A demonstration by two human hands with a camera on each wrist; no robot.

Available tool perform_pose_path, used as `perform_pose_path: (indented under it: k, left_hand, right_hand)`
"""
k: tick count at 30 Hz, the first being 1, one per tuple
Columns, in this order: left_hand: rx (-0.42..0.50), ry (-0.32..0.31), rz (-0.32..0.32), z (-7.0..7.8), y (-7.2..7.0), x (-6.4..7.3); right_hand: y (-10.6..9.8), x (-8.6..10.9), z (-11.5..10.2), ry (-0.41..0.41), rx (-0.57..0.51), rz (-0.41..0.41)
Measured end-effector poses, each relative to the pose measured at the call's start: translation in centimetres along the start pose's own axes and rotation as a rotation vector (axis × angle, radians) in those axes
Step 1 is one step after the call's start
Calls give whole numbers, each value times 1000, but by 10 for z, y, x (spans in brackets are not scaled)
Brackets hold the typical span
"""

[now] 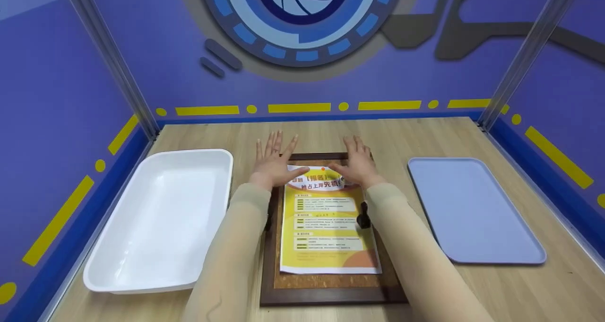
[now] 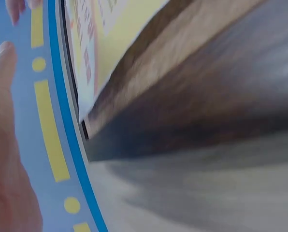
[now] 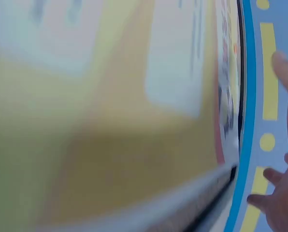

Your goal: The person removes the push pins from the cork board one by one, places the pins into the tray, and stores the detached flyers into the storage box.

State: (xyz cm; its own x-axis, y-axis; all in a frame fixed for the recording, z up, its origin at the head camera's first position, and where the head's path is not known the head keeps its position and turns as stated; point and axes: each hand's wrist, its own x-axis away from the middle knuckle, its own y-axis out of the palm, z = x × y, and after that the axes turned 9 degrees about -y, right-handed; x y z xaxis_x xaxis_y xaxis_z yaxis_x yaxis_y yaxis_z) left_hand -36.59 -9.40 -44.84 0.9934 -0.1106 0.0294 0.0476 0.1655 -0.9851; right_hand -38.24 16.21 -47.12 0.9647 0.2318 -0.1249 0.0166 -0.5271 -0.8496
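At the far left, a blue-purple wall panel (image 1: 38,100) with yellow dashes and dots runs beside the light wood-grain table (image 1: 387,142). Along the table's left edge lies a deep white rectangular tub (image 1: 160,218) with rounded corners.

Next comes your left arm in a pale cream sleeve (image 1: 236,251), reaching forward. Your left hand (image 1: 273,166) is spread wide, holding nothing, at the far left corner of the framed cork board (image 1: 326,281). The left wrist view shows wall between hand and board; you cannot be sure from it how high the hand is.

The cork board lies flat midway between the table's left and right edges, its dark brown frame (image 1: 331,295) set in from the back edge. On it rests a yellow poster (image 1: 326,227) with a large red Chinese heading, boxed lines of small print and an orange patch at its near right corner.

Your right hand (image 1: 359,167), at the board's far right corner, is also wide and holds nothing; its thumb points inward over the heading.

Farther right, near the table's right edge, lies a shallow lavender-blue tray (image 1: 477,213). Another yellow-dashed panel (image 1: 572,123) stands beyond it.
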Motion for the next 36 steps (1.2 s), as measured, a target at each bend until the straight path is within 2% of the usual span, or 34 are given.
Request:
perform_pose_path:
  k: [4,9,15,18,25,36]
  left_hand:
    - [8,24,-50,9,7,11]
    - [3,36,-143,20,10,30]
    - [9,28,-299,27,13,47]
    - [27,36,-358,28,14,52]
    - [60,14,-424,29,20,57]
    - [56,-37,-468,29,29,49]
  right_hand:
    - [11,-1,-12,10,-51,16]
    - [23,-1,-18,8,-142,2]
    - [34,0,-17,-22,-122,-9]
    - [37,0,-17,-28,-117,0]
    - [39,-2,-17,-28,-100,-7]
    - [39,-5,-18,30,-166,42]
